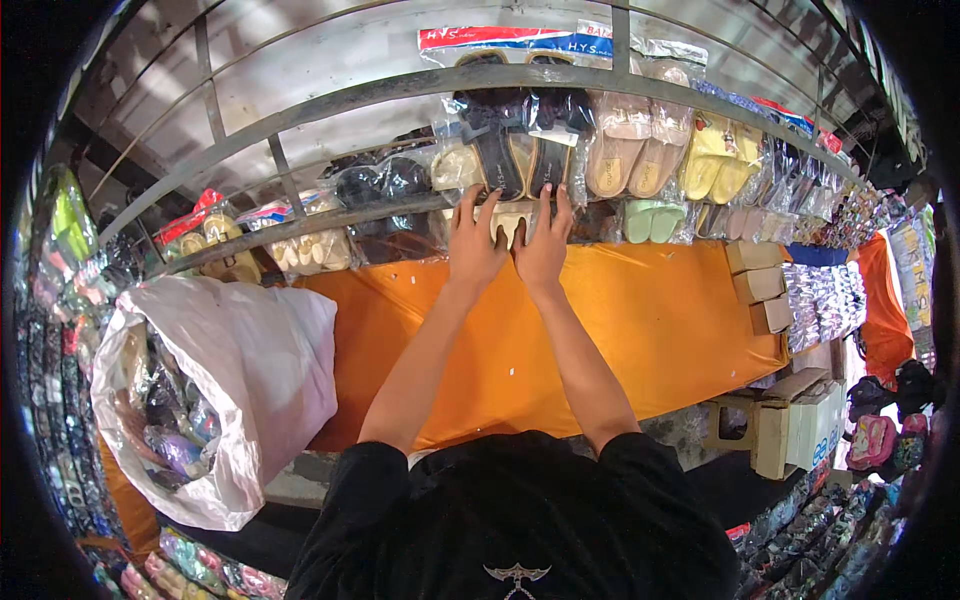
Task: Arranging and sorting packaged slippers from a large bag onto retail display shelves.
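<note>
Touching the bagged black slippers [497,160], both hands [478,245] [541,245] rest side by side.

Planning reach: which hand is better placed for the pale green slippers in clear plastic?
Right, likely: at the clear-bagged black slippers, the right hand is nearer the pale green pair; the left hand lies farther left.

A metal rack [621,42] carries rows of bagged slippers [494,160].
</note>
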The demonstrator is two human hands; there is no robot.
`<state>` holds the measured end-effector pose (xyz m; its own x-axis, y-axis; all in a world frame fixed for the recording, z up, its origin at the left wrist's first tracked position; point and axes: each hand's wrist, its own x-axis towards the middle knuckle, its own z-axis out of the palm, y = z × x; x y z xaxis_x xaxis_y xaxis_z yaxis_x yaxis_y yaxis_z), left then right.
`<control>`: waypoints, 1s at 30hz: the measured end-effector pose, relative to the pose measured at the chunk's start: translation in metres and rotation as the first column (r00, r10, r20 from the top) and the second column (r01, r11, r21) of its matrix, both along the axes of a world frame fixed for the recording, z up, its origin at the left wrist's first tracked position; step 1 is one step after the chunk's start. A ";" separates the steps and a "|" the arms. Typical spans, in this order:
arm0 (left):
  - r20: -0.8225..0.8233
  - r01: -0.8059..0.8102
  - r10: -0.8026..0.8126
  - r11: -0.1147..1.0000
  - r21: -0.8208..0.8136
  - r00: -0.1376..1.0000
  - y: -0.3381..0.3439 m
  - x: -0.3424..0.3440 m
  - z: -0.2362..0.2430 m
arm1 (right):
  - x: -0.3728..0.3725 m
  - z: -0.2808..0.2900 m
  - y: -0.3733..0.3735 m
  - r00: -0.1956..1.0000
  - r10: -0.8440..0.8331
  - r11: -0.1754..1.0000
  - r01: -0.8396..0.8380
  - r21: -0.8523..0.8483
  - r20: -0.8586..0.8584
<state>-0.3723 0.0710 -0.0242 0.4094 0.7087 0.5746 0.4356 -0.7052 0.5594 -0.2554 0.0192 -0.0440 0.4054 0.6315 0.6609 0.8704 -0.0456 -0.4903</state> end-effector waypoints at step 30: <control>-0.353 -0.430 0.245 0.527 -0.733 0.903 -0.378 -0.439 -0.292 | -0.266 -0.208 -0.282 0.619 0.308 0.050 -0.769 -0.637 -0.723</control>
<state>-0.8112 -0.3071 -0.3163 0.0686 0.9415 -0.3298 0.7001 0.1901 0.6883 -0.5215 -0.2632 -0.2523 -0.3403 0.7846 -0.5183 0.6520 -0.2003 -0.7313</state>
